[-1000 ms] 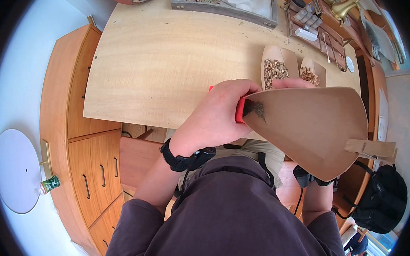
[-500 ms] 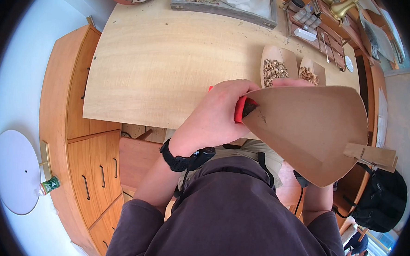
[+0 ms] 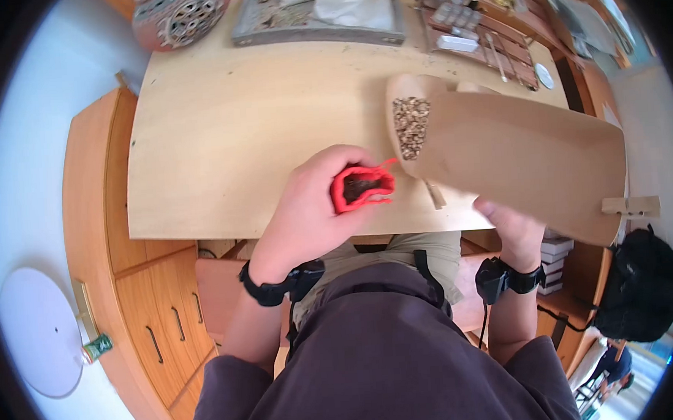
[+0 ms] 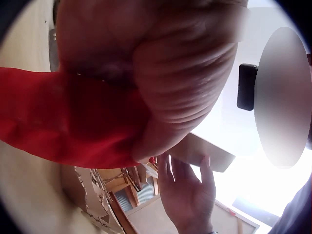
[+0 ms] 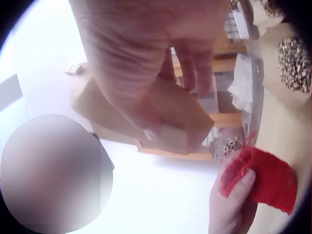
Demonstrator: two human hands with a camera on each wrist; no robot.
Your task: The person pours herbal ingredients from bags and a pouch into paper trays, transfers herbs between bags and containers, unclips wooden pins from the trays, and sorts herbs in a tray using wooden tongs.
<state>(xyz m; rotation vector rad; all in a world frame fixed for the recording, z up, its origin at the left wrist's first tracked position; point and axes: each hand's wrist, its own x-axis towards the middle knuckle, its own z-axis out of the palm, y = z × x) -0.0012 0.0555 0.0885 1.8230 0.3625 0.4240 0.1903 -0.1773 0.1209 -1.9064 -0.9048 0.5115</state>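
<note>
My left hand (image 3: pixel 294 204) grips a red cloth pouch (image 3: pixel 341 198), its mouth facing up and dark loose material inside. Red drawstring ends stick out at the pouch's right. To the right, my right hand (image 3: pixel 516 231) holds a curved brown paper scoop tray (image 3: pixel 532 162) from below, the thumb on its near edge. A wooden clothespin (image 3: pixel 632 207) is clipped to the tray's outer end. In the right wrist view the thumb and fingers pinch the tray (image 5: pixel 170 105), while the red pouch (image 5: pixel 273 178) shows lower right in the left hand.
A paper tray of chopped tan pieces (image 3: pixel 412 126) lies on the table (image 3: pixel 256 123), partly behind the held tray. At the back are a grey wooden tray (image 3: pixel 316 34) with white paper, a patterned pot (image 3: pixel 182 16) and a rack of small jars (image 3: pixel 456 15). Drawers (image 3: pixel 167 325) stand at left.
The brown paper tray has moved right, away from the pouch's mouth, uncovering it. The right hand has come into sight beneath the tray. The head view has shifted a little.
</note>
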